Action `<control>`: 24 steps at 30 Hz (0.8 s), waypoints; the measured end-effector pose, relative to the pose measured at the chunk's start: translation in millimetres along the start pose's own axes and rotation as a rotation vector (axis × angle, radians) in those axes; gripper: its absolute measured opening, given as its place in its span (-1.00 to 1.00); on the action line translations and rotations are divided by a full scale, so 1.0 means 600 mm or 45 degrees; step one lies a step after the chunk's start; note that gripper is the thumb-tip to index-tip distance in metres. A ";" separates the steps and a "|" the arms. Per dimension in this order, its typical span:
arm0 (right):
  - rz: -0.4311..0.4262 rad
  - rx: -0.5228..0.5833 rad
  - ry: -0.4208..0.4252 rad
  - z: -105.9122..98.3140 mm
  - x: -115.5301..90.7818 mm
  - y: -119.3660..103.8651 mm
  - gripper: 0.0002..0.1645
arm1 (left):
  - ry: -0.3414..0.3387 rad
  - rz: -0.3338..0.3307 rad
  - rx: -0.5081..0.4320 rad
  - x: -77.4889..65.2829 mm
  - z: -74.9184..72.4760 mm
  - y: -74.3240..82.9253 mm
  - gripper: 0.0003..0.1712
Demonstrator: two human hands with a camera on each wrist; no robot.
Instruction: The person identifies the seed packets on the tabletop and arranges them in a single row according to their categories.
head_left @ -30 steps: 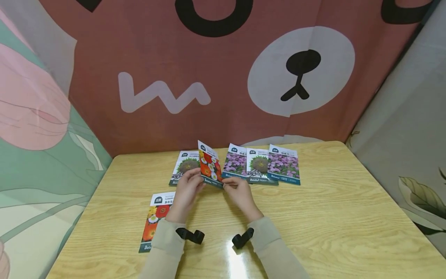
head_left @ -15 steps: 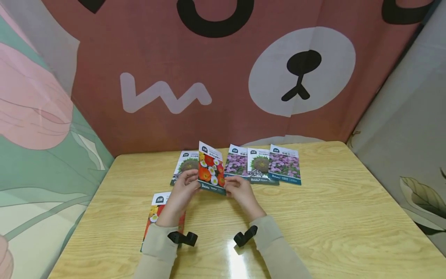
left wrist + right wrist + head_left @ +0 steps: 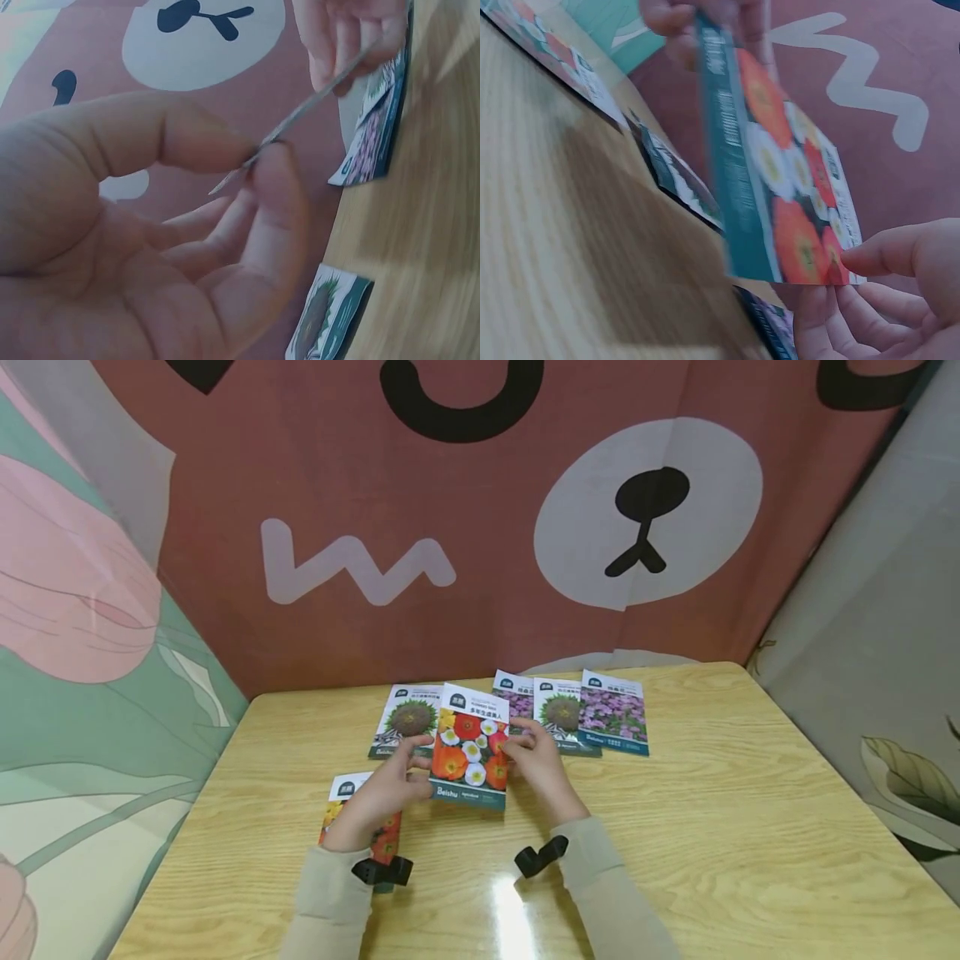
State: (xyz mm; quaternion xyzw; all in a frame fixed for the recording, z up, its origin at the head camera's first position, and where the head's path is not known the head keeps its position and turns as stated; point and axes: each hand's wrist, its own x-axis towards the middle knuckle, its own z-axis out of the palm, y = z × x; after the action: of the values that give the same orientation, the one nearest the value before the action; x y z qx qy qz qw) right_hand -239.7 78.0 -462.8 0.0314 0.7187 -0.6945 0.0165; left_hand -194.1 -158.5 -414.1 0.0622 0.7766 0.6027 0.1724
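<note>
A seed packet (image 3: 470, 747) with red, orange and white flowers is held up between both hands, above the table. My left hand (image 3: 392, 792) pinches its left edge between thumb and forefinger, as the left wrist view shows edge-on. On the opposite edge, my right hand (image 3: 542, 768) grips it, thumb on the printed face and fingers behind. Beneath the left forearm lies a matching flower packet (image 3: 386, 839), partly covered by wrist and sleeve. Behind the held packet, a packet with a spiky round plant (image 3: 411, 718) lies flat, its right side hidden.
At the table's back, right of centre, a purple-flower packet (image 3: 513, 683), a spiky-plant packet (image 3: 558, 714) and another purple-flower packet (image 3: 613, 712) lie overlapping in a row. A fabric backdrop (image 3: 360, 635) rises behind the wooden table (image 3: 712, 827).
The held packet has turned from a slant to face the camera and come nearer and lower. My right hand has shifted up along its edge, and the left hand has moved slightly left and nearer.
</note>
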 end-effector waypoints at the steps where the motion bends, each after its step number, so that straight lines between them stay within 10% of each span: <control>1: -0.014 -0.022 0.005 -0.003 0.000 -0.002 -0.44 | -0.013 -0.008 0.019 -0.001 -0.001 -0.001 -0.14; 11: -0.114 -0.185 -0.033 -0.025 -0.002 -0.015 -0.41 | -0.176 -0.022 0.142 -0.009 -0.007 -0.007 -0.59; 24: -0.043 -0.200 -0.272 -0.003 -0.005 0.004 -0.45 | -0.041 -0.145 0.172 -0.007 -0.018 -0.019 -0.91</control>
State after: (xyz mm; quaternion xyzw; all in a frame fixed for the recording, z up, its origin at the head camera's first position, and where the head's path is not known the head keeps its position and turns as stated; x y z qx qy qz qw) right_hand -236.6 80.1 -465.1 -0.0561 0.7654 -0.6357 0.0836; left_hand -192.5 -172.4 -421.8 0.0390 0.8150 0.5369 0.2143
